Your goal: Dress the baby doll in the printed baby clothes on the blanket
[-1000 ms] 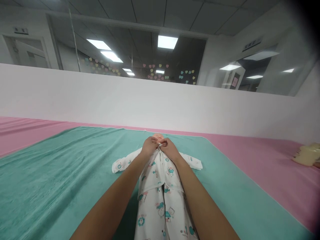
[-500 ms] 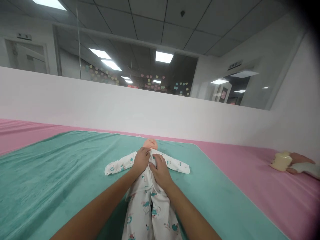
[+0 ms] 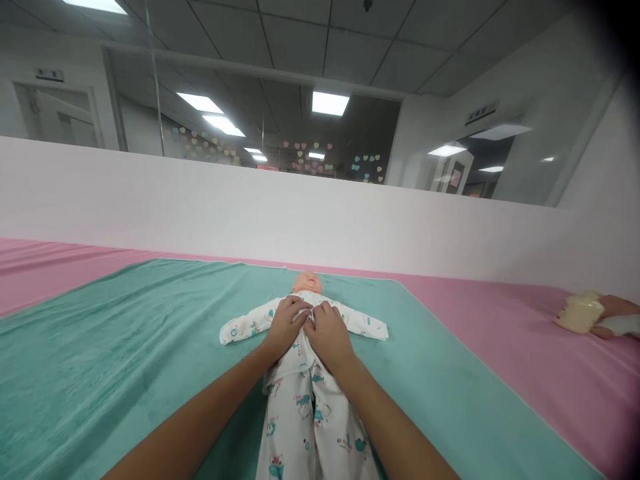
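Note:
A baby doll (image 3: 307, 282) lies on its back on a teal blanket (image 3: 150, 347), its head toward the wall. It wears a white printed baby top (image 3: 253, 321) with both sleeves spread out, and matching trousers (image 3: 300, 427). My left hand (image 3: 289, 325) is closed on the top's front edge at the chest. Beside it my right hand (image 3: 328, 331) pinches the other edge of the front opening. The fingertips of both hands nearly meet there, and what lies right under them is hidden.
Pink cloth (image 3: 500, 313) surrounds the teal blanket. At the far right lies a pale yellow object (image 3: 580, 312) beside what looks like part of another doll (image 3: 620, 308). A white wall (image 3: 280, 217) with glass panes above stands behind the doll.
My right hand's fingers have closed in on the front edge and come nearer the left hand. The view has shifted slightly, while the doll stays in place.

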Action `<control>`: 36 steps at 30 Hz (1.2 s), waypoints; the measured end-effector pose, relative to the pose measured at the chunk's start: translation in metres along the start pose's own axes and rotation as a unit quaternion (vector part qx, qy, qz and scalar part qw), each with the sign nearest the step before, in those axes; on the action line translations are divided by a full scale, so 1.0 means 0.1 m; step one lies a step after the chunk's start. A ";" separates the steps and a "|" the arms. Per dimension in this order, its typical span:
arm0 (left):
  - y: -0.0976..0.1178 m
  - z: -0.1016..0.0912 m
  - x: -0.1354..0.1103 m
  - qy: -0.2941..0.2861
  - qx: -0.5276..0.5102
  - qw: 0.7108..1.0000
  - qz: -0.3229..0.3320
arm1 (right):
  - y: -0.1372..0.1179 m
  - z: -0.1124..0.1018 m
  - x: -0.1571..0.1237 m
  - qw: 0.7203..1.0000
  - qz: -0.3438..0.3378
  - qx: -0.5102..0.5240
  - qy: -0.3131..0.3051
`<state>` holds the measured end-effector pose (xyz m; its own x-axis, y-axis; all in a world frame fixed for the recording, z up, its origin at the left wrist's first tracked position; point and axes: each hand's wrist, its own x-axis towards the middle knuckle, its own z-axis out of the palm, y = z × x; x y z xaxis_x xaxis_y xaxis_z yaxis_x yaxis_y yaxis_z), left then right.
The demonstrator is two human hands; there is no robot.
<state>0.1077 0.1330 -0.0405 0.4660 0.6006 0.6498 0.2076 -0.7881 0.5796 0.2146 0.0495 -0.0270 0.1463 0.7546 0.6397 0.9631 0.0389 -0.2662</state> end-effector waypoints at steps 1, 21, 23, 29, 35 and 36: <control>0.01 -0.01 0.00 -0.001 0.003 1.000 0.002 | -0.01 0.00 0.02 1.000 0.000 -0.017 -0.009; 0.35 -0.26 0.25 -0.094 -0.077 0.969 -0.216 | 0.33 0.04 0.02 0.837 0.222 0.496 -0.060; 0.38 -0.23 0.23 -0.091 -0.090 0.963 -0.239 | 0.32 0.04 0.03 0.826 0.220 0.516 -0.054; 0.41 -0.23 0.19 -0.082 -0.135 0.960 -0.231 | 0.26 0.05 0.01 0.848 0.221 0.479 -0.048; 0.39 -0.25 0.20 -0.120 -0.190 0.939 -0.260 | 0.25 0.05 -0.01 0.860 0.213 0.462 -0.044; 0.39 -0.25 0.21 -0.121 -0.186 0.939 -0.262 | 0.25 0.05 -0.01 0.860 0.213 0.461 -0.043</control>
<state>0.1038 0.1180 0.0077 0.5753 0.8087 0.1224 0.1700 -0.2646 0.9492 0.2380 0.0528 -0.0376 0.3865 0.8730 0.2973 0.2322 0.2198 -0.9475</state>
